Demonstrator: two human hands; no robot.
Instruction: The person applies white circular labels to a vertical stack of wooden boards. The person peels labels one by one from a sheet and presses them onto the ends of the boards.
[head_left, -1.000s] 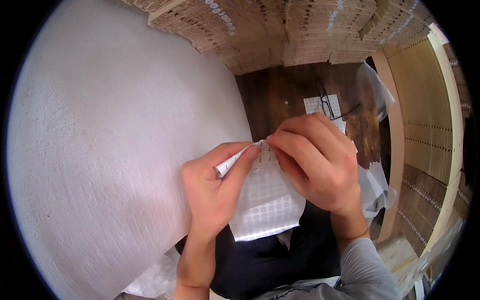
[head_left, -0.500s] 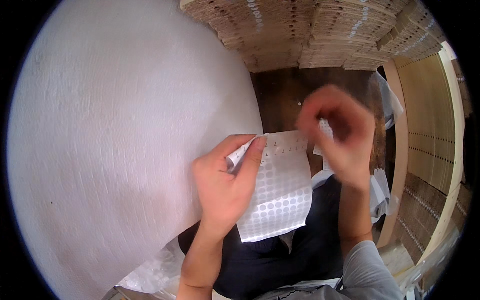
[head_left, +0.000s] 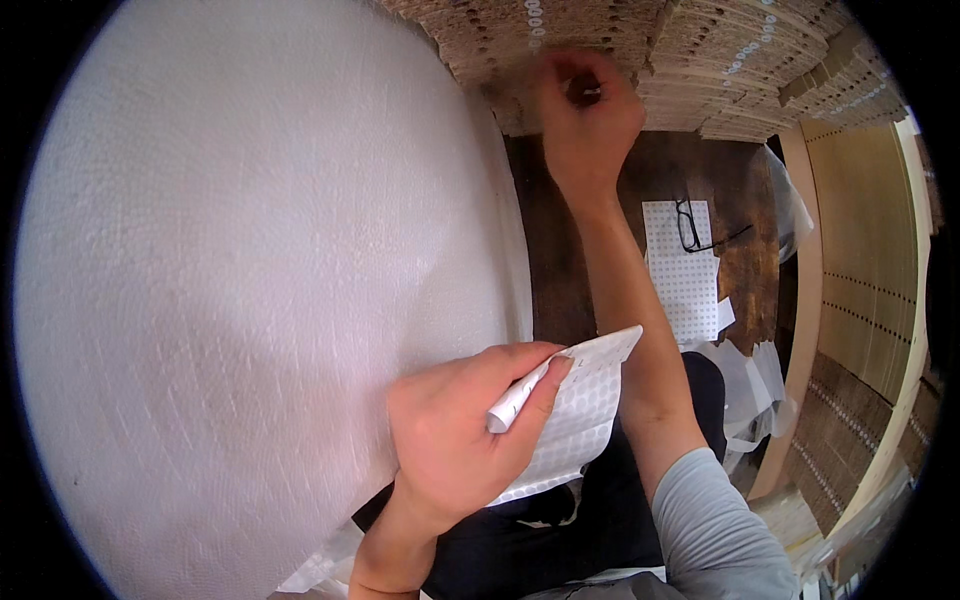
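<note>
My left hand is closed on a sheet of round stickers, thumb pressed on top. The sheet's upper edge is rolled into a tube, and the rest hangs down over my lap. My right hand reaches far forward, its fingers curled in a pinch at the rough edges of the stacked boards. Its fingertips are a little blurred, and anything between them is too small to make out. Dark holes run in rows along the board edges, and a line of small pale round stickers covers some of them just beyond my fingers.
A large white foam-covered surface fills the left. On the dark brown tabletop lies another dotted sheet with black glasses on it. Crumpled paper backing and clear plastic lie by the wooden panels at right.
My right hand has moved forward and left from beside the sticker sheet to the board edges, uncovering the glasses and second sheet. My left hand has lowered slightly, tilting its sheet.
</note>
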